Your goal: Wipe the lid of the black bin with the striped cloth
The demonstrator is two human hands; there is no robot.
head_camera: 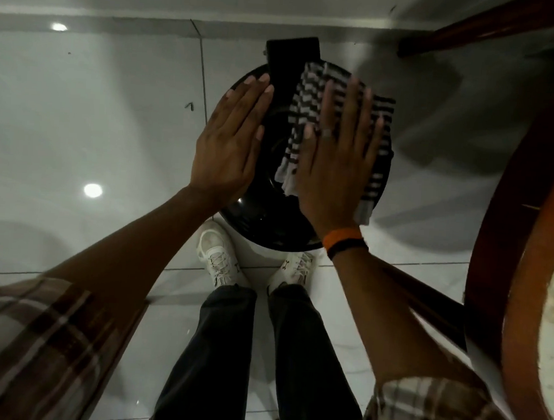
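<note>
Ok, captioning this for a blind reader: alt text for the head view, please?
Seen from above, a right hand presses a striped cloth flat on a black bin's round lid, while the left hand rests flat on the lid's left side.

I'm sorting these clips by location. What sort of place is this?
Probably an indoor room of a home, perhaps a dining area. Glossy white floor tiles mirror ceiling lights, a round black bin stands by the wall, and a dark wooden table edge fills the right side.

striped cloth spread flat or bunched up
Mostly spread flat: the striped cloth lies open on the black bin lid under the flat right hand.
</note>
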